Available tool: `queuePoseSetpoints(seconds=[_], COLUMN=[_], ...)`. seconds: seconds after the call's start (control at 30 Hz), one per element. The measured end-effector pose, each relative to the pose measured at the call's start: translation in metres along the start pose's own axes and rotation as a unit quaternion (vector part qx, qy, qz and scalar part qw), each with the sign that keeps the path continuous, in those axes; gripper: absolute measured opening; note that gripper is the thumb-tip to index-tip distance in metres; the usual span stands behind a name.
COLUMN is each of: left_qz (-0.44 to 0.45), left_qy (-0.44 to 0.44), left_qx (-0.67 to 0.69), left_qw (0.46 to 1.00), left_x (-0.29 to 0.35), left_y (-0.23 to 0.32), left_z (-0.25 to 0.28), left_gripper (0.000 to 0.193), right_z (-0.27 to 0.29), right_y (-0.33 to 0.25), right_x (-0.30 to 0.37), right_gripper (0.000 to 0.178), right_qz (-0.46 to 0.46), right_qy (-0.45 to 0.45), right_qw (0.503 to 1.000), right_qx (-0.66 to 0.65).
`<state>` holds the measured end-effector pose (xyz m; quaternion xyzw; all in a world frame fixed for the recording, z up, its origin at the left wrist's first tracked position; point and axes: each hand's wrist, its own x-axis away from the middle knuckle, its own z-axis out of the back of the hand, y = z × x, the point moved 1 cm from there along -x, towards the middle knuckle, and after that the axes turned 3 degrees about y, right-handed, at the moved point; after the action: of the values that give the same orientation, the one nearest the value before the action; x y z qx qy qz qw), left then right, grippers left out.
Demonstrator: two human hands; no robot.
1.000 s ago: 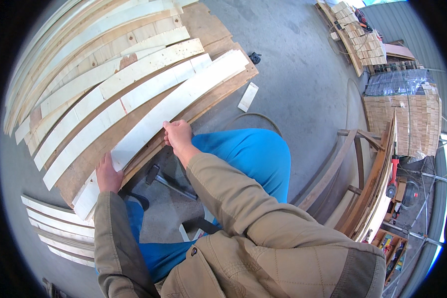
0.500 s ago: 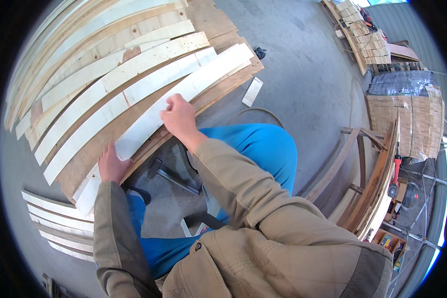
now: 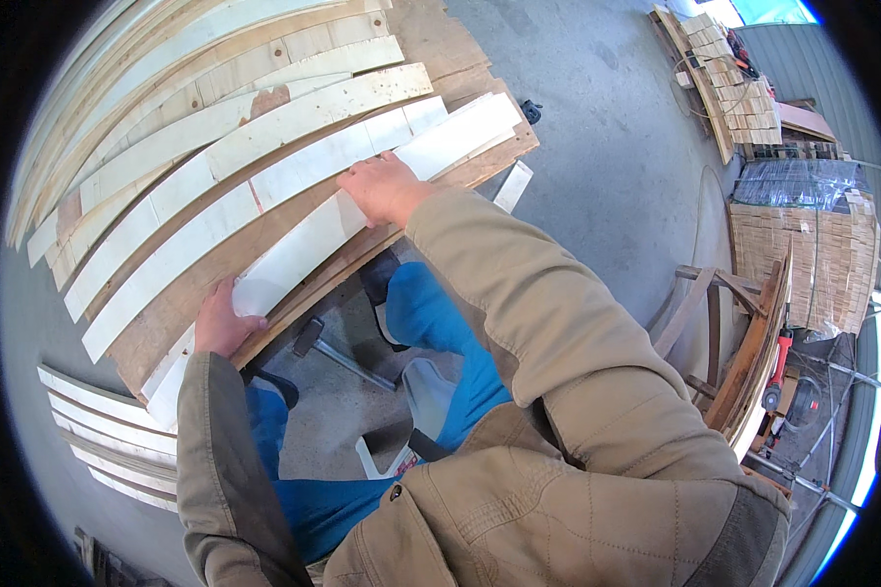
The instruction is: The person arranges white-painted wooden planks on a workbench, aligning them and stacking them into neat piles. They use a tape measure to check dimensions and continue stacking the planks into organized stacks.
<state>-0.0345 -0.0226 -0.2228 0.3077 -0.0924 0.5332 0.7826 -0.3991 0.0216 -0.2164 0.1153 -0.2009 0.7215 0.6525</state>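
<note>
Left hand [image 3: 230, 323] toward the left end of the flat brown plywood board [image 3: 157, 342]; thumb apart from the fingers, spread across the long, pale, gently curved wooden strip [image 3: 303, 245], which lies along the board's near edge; whether it pinches, cannot tell; right hand [image 3: 382, 188] over the strip farther toward the board's right end; fingers bent and close together, underside hidden, so clamping cannot be told; judgement: two well-spaced contacts should steady the strip, best with even, light pressure; its curve would probably make it swing if pushed at one end alone; bare fingertips should mind splinters along its edges. Room: just off the board's near edge, a dark-headed hammer [image 3: 308, 335] lies on the grey concrete floor [image 3: 597, 157], a likely snag for feet; off the near left corner, a low pile of pale curved strips [image 3: 113, 406] limits sideways travel; farther in on the board, a pale curved jointed strip [image 3: 191, 249] leaves brown surface between; off the near edge toward the right end, a short pale wooden offcut [image 3: 512, 186]; well beyond the right end, a plastic-wrapped stack of small wooden pieces [image 3: 803, 245].
</note>
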Motion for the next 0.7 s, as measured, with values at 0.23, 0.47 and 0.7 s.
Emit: queuePoseSetpoints(seconds=[0.23,0.47,0.7], left_qz=[0.022,0.001,0.011], left_qy=[-0.038,0.030,-0.026], left_qx=[-0.036,-0.120,-0.088], left_qw=[0.998,0.992,0.996], left_x=[-0.010,0.002,0.008], left_y=[0.017,0.032,0.030], left_z=[0.011,0.009,0.003], left_gripper=[0.097,0.088,0.075], right_z=[0.008,0.007,-0.005], right_y=[0.001,-0.002,0.002], right_x=[0.001,0.006,0.015], right_gripper=[0.067,0.060,0.042], right_qz=[-0.007,-0.004,0.020], right_qy=[-0.001,0.026,0.006], right_qw=[0.999,0.999,1.000], right_qx=[0.034,0.022,0.009])
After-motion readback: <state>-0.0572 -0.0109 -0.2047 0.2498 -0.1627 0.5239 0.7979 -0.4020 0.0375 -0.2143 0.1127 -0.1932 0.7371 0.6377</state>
